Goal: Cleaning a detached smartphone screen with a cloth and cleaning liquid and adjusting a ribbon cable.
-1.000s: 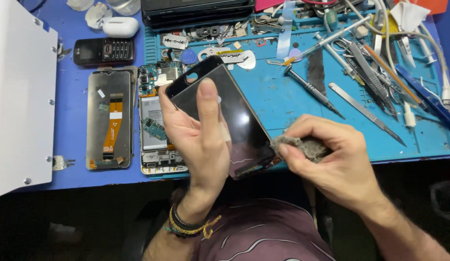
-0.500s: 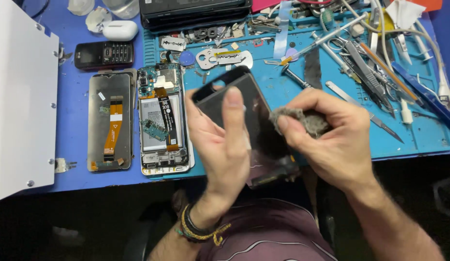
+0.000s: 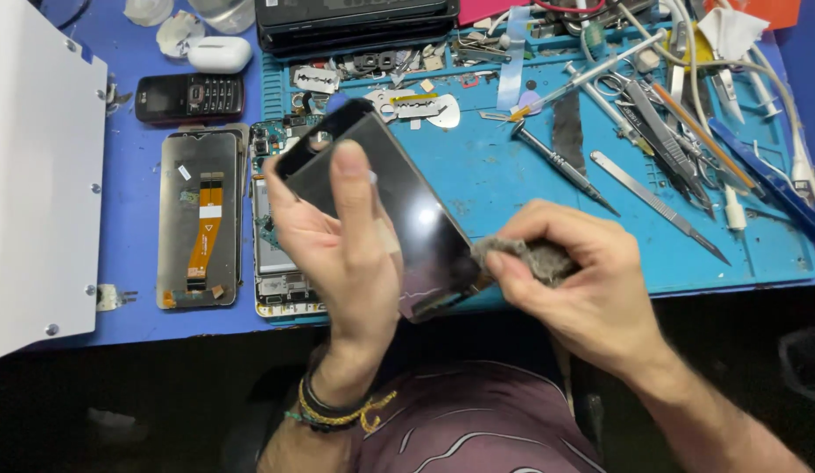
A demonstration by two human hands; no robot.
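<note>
Screen point(image 3: 398, 210) now lower-left than before, grey cloth point(image 3: 530, 258) at its corner

Dark glossy phone screen point(image 3: 398, 210) tilted over blue mat; second panel point(image 3: 200, 229) (orange ribbon) lying left.

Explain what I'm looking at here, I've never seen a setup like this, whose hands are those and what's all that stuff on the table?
The picture comes from a camera worn on a person's head, looking down at that person's own two bare hands over a workbench. The left hand holds a dark phone screen panel, tilted, with the thumb across its glass. The right hand pinches a grey wad of cloth against the panel's lower edge. Beneath lies a blue work mat. On it, to the left, rest an opened phone body and a spare display with an orange ribbon cable. Further back sits a small black keypad phone. To the right lie a screwdriver, tweezers and other small tools.
</note>
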